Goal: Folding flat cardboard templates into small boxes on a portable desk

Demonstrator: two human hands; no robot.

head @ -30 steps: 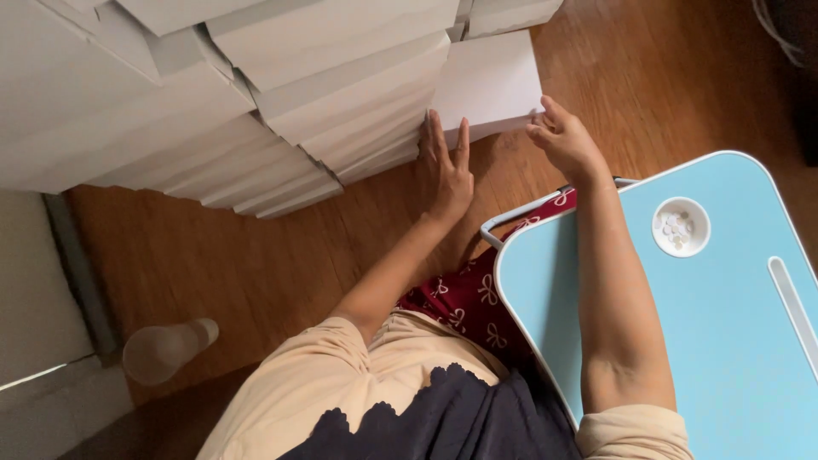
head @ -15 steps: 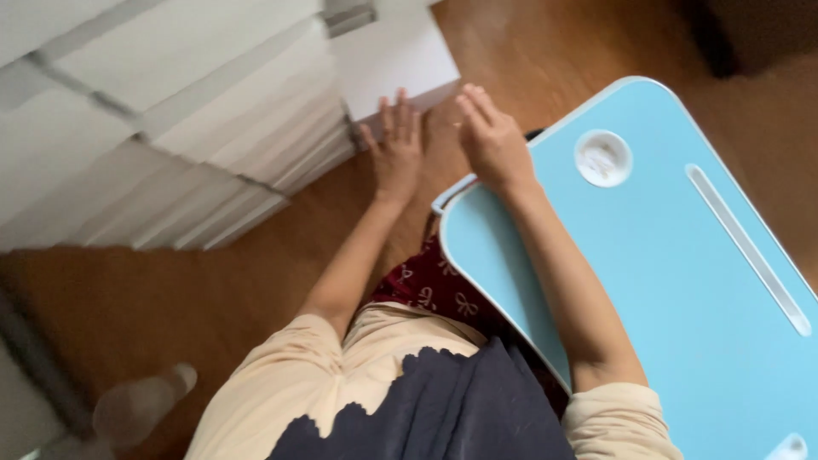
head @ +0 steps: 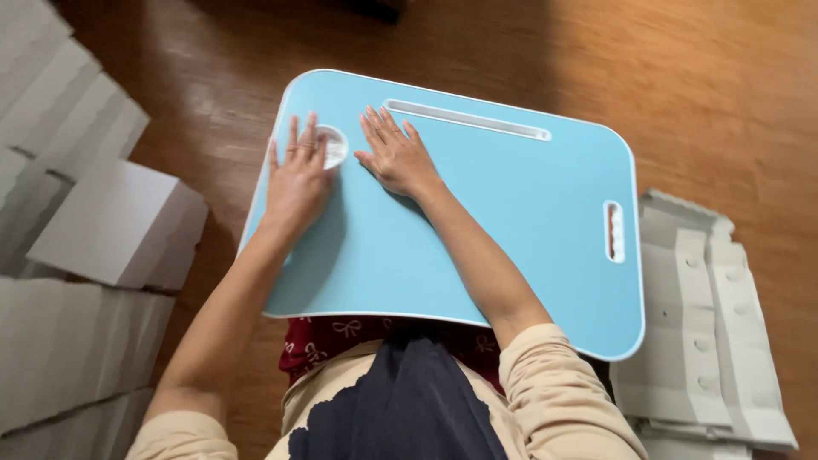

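A light blue lap table [head: 511, 230] with a white rim sits over my legs on the wooden floor. My left hand [head: 298, 175] lies flat on its left edge, fingers spread, beside a round white cup recess [head: 335, 146]. My right hand [head: 394, 156] rests palm down just right of that recess, fingers apart. Neither hand holds anything. A long narrow slot [head: 467, 119] runs along the table's far side and a short handle slot [head: 613, 232] sits near its right edge.
Stacks of white folded boxes [head: 77, 221] fill the left side, one assembled box [head: 119, 226] nearest the table. Flat unfolded white cardboard sheets [head: 707, 332] lie on the floor at the right. Brown wooden floor [head: 682, 77] stretches beyond the table.
Both hands left the white box at the stack and came to rest flat on the blue table. The view swung right, bringing the table to the centre.
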